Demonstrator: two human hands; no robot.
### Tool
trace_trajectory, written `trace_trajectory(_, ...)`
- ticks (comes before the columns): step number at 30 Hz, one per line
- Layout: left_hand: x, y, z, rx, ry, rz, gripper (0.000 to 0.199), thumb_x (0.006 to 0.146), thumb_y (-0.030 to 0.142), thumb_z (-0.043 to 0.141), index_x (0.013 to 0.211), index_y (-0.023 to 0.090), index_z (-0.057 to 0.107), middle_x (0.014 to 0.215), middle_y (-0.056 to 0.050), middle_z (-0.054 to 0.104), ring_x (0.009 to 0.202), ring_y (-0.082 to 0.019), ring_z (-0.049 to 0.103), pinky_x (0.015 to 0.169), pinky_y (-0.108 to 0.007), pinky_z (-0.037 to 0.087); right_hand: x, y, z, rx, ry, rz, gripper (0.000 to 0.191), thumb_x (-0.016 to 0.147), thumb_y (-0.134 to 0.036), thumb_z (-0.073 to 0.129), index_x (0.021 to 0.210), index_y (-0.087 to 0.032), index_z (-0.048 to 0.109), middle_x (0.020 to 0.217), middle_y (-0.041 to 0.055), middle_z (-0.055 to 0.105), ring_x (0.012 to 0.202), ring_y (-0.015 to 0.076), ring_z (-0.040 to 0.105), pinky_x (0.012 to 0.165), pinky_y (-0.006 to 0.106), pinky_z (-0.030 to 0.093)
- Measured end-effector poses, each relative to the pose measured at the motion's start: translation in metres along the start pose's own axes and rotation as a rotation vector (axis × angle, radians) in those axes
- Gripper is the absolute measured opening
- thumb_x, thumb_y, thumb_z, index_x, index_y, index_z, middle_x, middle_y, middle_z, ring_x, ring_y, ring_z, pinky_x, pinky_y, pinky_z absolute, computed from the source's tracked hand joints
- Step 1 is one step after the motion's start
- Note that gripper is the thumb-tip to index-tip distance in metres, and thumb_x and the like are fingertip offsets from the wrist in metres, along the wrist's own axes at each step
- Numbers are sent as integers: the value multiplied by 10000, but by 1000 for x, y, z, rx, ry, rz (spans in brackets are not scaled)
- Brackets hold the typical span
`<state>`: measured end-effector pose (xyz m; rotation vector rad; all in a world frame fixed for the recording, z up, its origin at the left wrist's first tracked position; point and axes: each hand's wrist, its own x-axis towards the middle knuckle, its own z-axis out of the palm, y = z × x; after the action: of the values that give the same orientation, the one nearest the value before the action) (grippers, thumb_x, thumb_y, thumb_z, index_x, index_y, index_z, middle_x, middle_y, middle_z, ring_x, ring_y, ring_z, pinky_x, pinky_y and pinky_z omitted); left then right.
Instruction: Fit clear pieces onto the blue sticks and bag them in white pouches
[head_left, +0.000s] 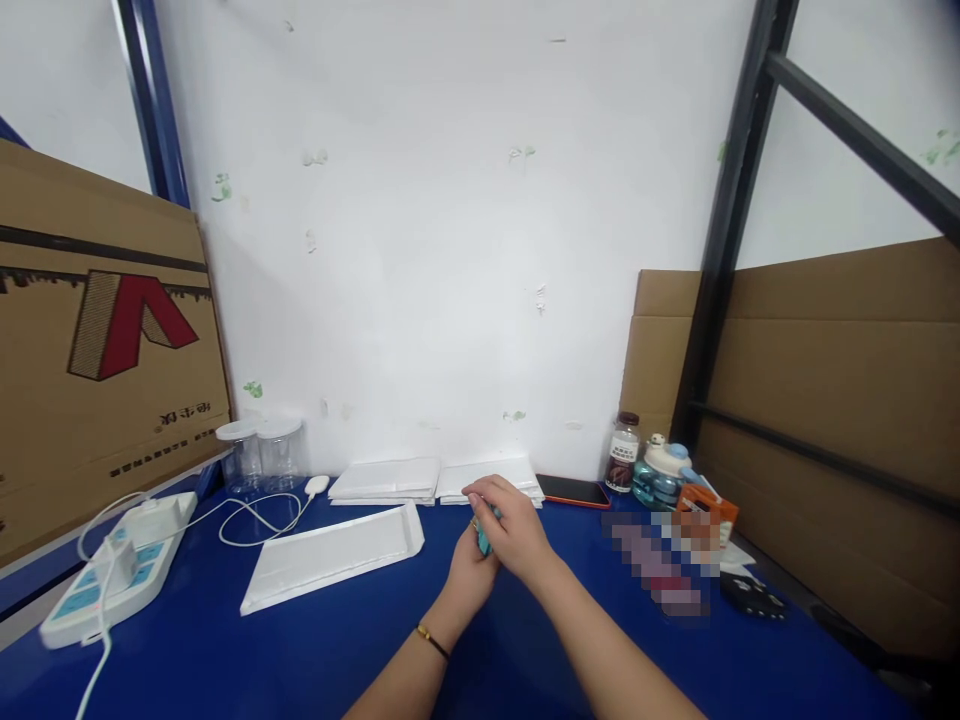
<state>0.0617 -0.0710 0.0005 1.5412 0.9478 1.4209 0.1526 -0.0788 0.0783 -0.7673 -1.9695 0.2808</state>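
My left hand (472,575) and my right hand (519,528) are closed together over the middle of the blue table (315,665). A small teal object (484,541) shows between them; its kind is hidden by the fingers. My right hand lies over the top of it, while my left hand wraps it from below. To the left of my hands, a flat white paper envelope (334,558) with a raised flap lies on the table. Behind them, against the wall, sit two stacks of folded white paper, the left stack (385,480) and the right stack (454,478).
On the left are a white power strip (169,545), a white cable (244,540) and clear jars (281,455). A phone (574,491), a brown-capped bottle (622,455), a teal bottle (660,480), an orange box (709,515) and a black pouch (754,597) stand or lie rightward.
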Motion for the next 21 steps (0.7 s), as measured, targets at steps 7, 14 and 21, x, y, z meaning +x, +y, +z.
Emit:
trace_trajectory(7, 2, -5, 1, 93, -10, -63, 147, 702, 291, 561, 781, 168, 559, 820, -67, 621, 812, -203, 530, 730, -314, 431, -11, 0, 6, -49, -109, 46, 267, 899, -291, 384, 969, -219, 631, 927, 66, 631, 896, 191, 568, 820, 321, 427)
trace_trajectory(14, -13, 12, -11, -317, -534, -505, 275, 624, 297, 666, 620, 192, 412, 422, 119, 262, 362, -27, 210, 448, -214, 305, -31, 12, -9, 742, -267, 343, 750, 643, -312, 729, 1304, -238, 381, 1128, 91, 590, 1008, 237, 564, 889, 386, 414)
trace_trajectory(21, -30, 31, -16, -343, -972, -551, 349, 512, 381, 759, 584, 164, 495, 505, 59, 453, 430, -57, 397, 509, -240, 376, -62, 4, -2, 1124, -300, 489, 194, 722, -335, 657, 689, -147, 625, 864, 98, 667, 1039, 253, 550, 950, 400, 351)
